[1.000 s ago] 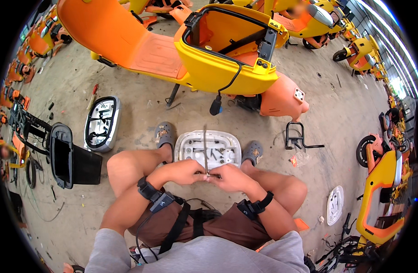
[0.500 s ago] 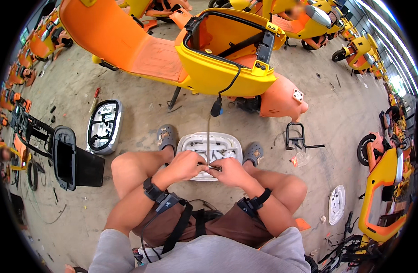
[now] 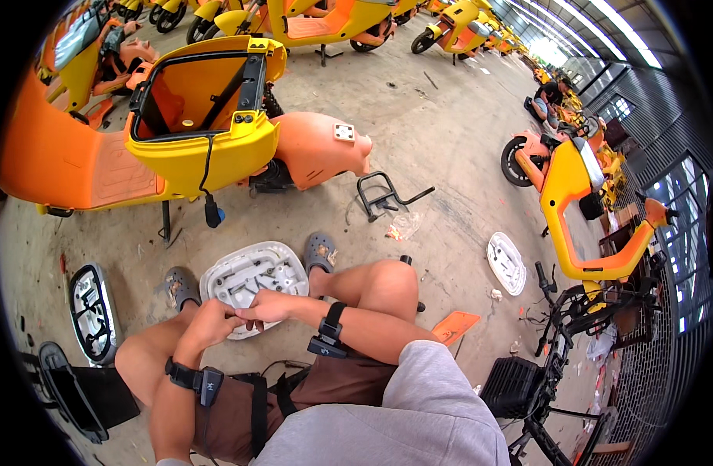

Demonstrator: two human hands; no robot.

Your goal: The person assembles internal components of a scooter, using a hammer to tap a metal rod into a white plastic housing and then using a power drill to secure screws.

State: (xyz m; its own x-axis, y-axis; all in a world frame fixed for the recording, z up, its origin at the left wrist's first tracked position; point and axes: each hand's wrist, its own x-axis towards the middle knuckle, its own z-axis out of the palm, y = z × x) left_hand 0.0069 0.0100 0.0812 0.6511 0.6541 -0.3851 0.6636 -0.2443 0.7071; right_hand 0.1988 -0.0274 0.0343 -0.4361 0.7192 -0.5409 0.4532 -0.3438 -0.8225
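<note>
My left hand (image 3: 210, 322) and my right hand (image 3: 267, 306) meet fingertip to fingertip in front of me. Both have their fingers closed in a pinch; whatever lies between them is too small and covered to make out. Just beneath and beyond them, a white plastic shell (image 3: 297, 269) lies on the floor between my feet, its ribbed inner side up. Several small dark and metal pieces are scattered in it. My hands hide its near part.
A yellow and orange scooter (image 3: 217, 167) with an open seat compartment stands ahead on the left. A black bent metal frame (image 3: 364, 203) lies beyond my right foot. Another white shell (image 3: 506, 264), an orange panel (image 3: 454, 327) and a stripped scooter frame (image 3: 554, 353) are on the right.
The view has swung to the right, so the scooter and shell sit further left. The thin rod that stood up from between my hands no longer shows. My fingers remain together.
</note>
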